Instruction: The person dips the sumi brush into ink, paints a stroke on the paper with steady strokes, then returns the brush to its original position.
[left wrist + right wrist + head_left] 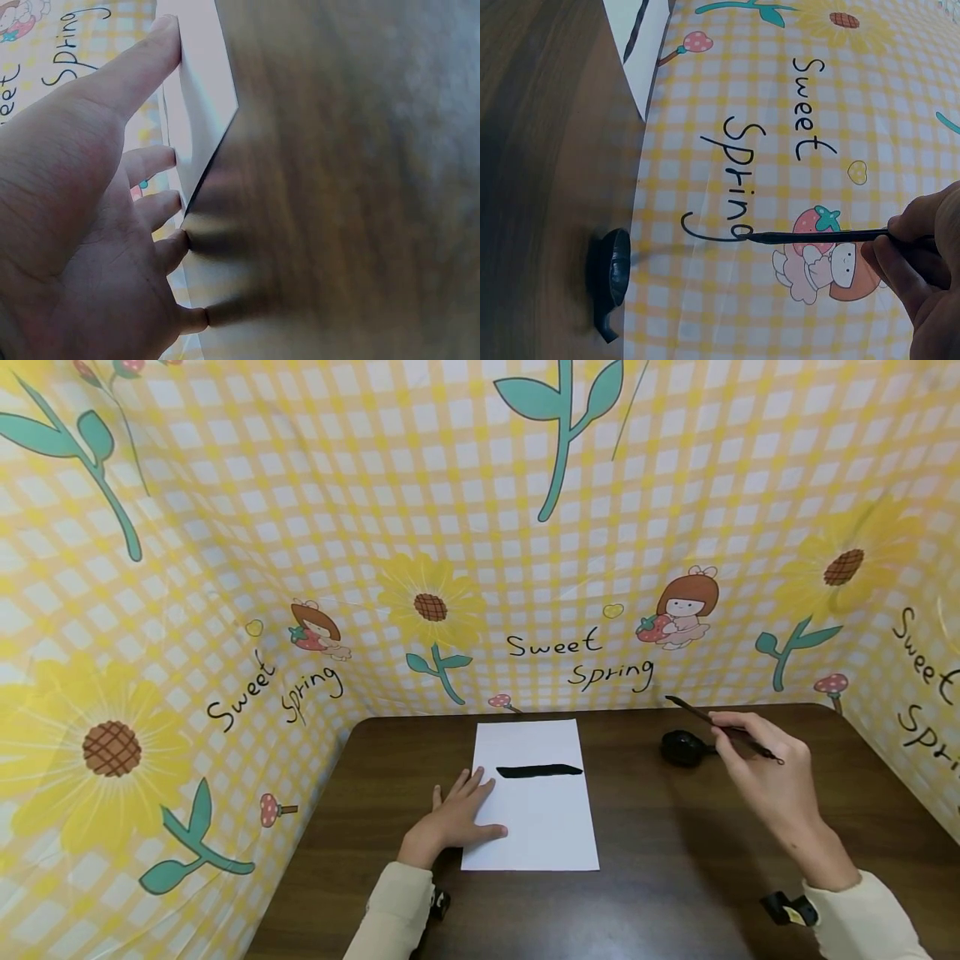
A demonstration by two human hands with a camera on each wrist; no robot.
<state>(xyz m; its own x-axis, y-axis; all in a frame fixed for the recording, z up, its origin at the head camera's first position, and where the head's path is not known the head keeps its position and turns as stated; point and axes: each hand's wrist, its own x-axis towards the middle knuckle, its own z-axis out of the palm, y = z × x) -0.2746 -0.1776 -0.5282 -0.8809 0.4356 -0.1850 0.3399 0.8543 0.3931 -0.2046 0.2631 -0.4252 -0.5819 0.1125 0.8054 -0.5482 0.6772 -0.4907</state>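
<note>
A white sheet of paper [528, 835] lies on the table, with one thick black ink stroke [540, 771] painted across its upper half. My left hand [463, 814] rests on the paper's left side, its fingers spread; in the left wrist view the thumb and some fingertips touch the sheet near its edge. Pinched between the fingers and thumb of my right hand [772, 777] is a slim dark writing brush [688, 707]. Its black tip points up and left, held above the table. Below the brush sits a small black ink dish [681, 748] with a handle.
The dark brown wooden table [645, 910] ends at a back edge just behind the paper. A yellow checked cloth [480, 527] with flowers and lettering hangs behind and at both sides. The dish stands near the back edge, right of the paper.
</note>
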